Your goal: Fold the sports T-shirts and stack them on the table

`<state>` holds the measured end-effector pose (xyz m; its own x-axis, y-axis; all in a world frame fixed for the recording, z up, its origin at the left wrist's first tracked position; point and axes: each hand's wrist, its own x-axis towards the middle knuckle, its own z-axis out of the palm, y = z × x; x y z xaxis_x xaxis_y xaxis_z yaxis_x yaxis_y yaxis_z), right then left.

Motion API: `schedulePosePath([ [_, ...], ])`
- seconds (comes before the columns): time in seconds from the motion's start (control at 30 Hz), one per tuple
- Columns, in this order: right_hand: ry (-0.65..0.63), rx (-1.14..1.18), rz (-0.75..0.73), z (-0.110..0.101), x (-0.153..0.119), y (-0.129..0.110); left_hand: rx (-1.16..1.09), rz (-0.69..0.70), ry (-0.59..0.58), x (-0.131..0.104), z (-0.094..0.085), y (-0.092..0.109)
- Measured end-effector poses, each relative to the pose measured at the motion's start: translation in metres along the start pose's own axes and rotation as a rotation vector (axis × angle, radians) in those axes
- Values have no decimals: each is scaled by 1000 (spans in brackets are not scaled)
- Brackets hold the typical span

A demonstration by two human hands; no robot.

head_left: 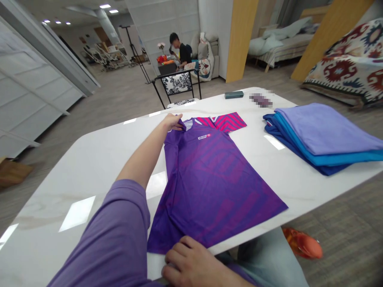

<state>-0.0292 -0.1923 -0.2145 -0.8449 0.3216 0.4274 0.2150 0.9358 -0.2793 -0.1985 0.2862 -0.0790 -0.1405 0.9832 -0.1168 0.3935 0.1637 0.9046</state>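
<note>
Purple shirt (209, 179) spread on white counter (104, 159), left hand (174, 121) grip pinching it beside the collar (189, 124), right hand (191, 261) at near hem (236, 230) (can't tell if that grip's holding), folded clothes (329, 131) stacked right.

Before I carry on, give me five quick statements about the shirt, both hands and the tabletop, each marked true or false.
1. The left hand holds the purple shirt near its collar. True.
2. A lavender cloth lies on top of the folded stack. True.
3. The right hand rests on the folded stack. False: it is at the near hem of the purple shirt.
4. The pink-striped sleeve hangs off the table. False: it lies spread on the white table.
5. The dark teal oblong object is on the floor. False: it lies on the white table, beyond the shirt.
</note>
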Motion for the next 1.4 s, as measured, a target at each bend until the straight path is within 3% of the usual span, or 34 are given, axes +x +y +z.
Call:
schedulePosePath([
  [0.1,15,70,69,-22,-19,7,-12,-92,-171,-9,30,-11],
  [0.17,30,129,195,-45,-31,11,69,-35,-173,-27,22,-25],
  [0.23,39,176,333,-71,-39,17,261,58,-118,-63,-5,-45],
  [0.33,43,212,466,-100,-49,28,587,131,-55,-156,-62,-88],
  [0.43,58,207,527,-109,-58,40,657,19,-47,-277,-100,-136],
  [0.53,107,186,558,-104,-69,50,633,-60,-26,-381,-102,-175],
  [0.63,156,143,566,-96,-77,52,646,-55,71,-443,-85,-193],
  [0.73,174,85,546,-92,-80,47,672,-43,139,-475,-67,-195],
  [0.87,193,49,527,-91,-82,39,581,-88,191,-503,-51,-178],
  [1.07,294,87,546,-90,-85,36,345,168,247,-536,-12,-125],
  [1.17,436,157,584,-91,-89,37,360,290,186,-539,21,-106],
  [1.3,646,257,695,-100,-101,40,381,366,13,-534,65,-108],
  [1.4,597,238,697,-112,-117,42,385,355,-120,-535,82,-116],
])
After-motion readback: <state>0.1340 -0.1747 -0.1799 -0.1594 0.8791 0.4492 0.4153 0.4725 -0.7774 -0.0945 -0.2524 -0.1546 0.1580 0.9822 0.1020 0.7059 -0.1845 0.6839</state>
